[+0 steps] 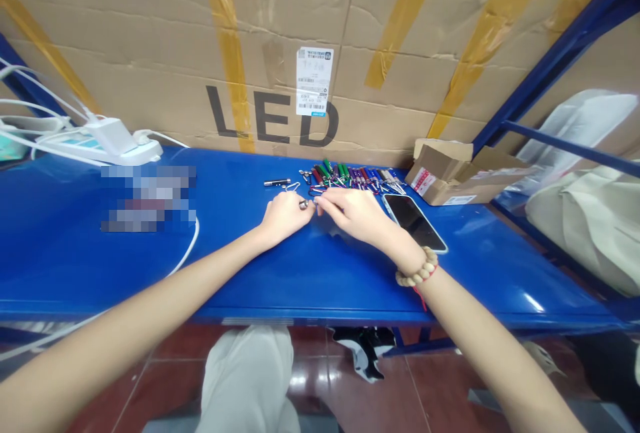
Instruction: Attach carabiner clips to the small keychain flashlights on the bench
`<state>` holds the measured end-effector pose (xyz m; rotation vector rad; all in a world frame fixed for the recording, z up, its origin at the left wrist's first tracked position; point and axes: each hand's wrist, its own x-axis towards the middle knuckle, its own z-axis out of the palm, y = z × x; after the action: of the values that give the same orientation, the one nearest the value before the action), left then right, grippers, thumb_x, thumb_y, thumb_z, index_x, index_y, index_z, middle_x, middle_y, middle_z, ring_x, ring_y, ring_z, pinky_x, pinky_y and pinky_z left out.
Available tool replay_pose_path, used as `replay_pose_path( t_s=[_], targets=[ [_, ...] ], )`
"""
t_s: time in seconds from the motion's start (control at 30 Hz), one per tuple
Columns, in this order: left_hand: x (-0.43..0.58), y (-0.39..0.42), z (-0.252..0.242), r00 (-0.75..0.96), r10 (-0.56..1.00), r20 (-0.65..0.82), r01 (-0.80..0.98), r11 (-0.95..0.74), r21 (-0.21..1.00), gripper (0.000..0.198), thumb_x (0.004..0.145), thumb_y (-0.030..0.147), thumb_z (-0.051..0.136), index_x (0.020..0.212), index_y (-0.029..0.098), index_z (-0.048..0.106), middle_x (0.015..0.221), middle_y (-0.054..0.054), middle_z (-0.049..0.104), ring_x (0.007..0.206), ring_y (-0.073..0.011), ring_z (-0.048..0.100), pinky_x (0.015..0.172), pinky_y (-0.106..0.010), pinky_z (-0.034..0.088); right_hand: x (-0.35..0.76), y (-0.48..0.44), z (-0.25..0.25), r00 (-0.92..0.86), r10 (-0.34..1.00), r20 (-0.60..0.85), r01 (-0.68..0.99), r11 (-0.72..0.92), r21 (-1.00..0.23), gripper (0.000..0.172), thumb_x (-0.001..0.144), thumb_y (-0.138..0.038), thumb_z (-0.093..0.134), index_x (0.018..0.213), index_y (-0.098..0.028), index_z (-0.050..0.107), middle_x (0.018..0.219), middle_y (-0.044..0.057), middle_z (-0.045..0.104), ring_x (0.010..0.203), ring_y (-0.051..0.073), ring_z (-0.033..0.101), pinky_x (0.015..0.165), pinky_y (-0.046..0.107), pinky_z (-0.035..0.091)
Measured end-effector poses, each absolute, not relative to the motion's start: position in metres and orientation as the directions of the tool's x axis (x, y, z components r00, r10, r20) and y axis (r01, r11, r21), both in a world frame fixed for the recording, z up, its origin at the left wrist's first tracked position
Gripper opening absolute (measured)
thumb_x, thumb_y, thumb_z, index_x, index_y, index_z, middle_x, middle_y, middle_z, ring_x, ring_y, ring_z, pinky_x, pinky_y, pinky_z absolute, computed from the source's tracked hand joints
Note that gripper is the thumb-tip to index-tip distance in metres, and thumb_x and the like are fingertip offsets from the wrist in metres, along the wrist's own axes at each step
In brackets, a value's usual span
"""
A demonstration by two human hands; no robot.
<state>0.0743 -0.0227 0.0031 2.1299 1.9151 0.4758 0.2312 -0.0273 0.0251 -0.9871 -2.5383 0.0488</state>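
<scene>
My left hand (284,218) is closed around a small keychain flashlight (303,204); only its dark metallic end shows above the fingers. Right beside it, my right hand (357,213) has thumb and fingertips pinched together close to that end. Whatever lies in this pinch is too small to make out. Just beyond my left hand lies a black keychain flashlight (277,182) with a silvery clip near it. Behind my right hand, several coloured keychain flashlights (345,174) in red, green, purple, blue and silver lie in a row with their clips.
A phone (416,222) lies right of my right hand on the blue table (240,273). An opened small carton (457,176) stands behind it. At the left are a white power strip (125,146) and a trailing cable (193,243). A large cardboard box (170,40) walls the back.
</scene>
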Motion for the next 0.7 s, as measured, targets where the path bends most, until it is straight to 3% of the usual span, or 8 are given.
replay_pose_path(
  t_s=[0.13, 0.33, 0.53, 0.7],
  targets=[
    [0.073, -0.018, 0.0, 0.056, 0.985, 0.16, 0.834, -0.134, 0.535, 0.033, 0.074, 0.034, 0.04, 0.046, 0.018, 0.048, 0.049, -0.002, 0.048, 0.053, -0.0144, 0.049, 0.053, -0.025, 0.032, 0.236, -0.022, 0.028, -0.596, 0.671, 0.441, 0.662, 0.721, -0.202, 0.038, 0.094, -0.031, 0.034, 0.071, -0.017, 0.06, 0.078, 0.003, 0.063, 0.073, 0.013, 0.056, 0.062, 0.022, 0.032],
    [0.075, -0.019, 0.0, 0.103, 0.964, 0.247, 0.699, -0.247, 0.671, 0.031, 0.07, 0.03, 0.044, 0.046, 0.018, 0.027, 0.046, 0.004, 0.029, 0.05, -0.0079, 0.03, 0.05, -0.024, 0.023, 0.234, -0.018, 0.021, -0.583, 0.666, 0.466, 0.616, 0.736, -0.28, 0.034, 0.092, -0.033, 0.039, 0.069, -0.016, 0.058, 0.077, 0.004, 0.058, 0.069, 0.012, 0.053, 0.062, 0.022, 0.035],
    [0.081, -0.025, -0.001, 0.3, 0.915, 0.269, 0.529, -0.394, 0.751, 0.02, 0.071, 0.026, 0.045, 0.056, 0.016, 0.039, 0.053, 0.005, 0.041, 0.055, -0.0082, 0.04, 0.053, -0.022, 0.03, 0.224, -0.018, 0.011, -0.503, 0.618, 0.604, 0.413, 0.786, -0.46, 0.026, 0.09, -0.03, 0.04, 0.071, -0.018, 0.052, 0.098, 0.007, 0.055, 0.085, 0.014, 0.054, 0.069, 0.024, 0.042],
    [0.09, -0.032, 0.003, 0.434, 0.895, 0.099, 0.286, -0.241, 0.928, 0.01, 0.071, 0.017, 0.042, 0.079, 0.014, 0.049, 0.053, 0.006, 0.045, 0.049, -0.0077, 0.044, 0.05, -0.021, 0.036, 0.217, -0.023, 0.008, -0.411, 0.654, 0.635, 0.501, 0.744, -0.442, 0.014, 0.087, -0.024, 0.038, 0.077, -0.02, 0.048, 0.09, 0.006, 0.058, 0.087, 0.017, 0.052, 0.078, 0.029, 0.042]
  ],
)
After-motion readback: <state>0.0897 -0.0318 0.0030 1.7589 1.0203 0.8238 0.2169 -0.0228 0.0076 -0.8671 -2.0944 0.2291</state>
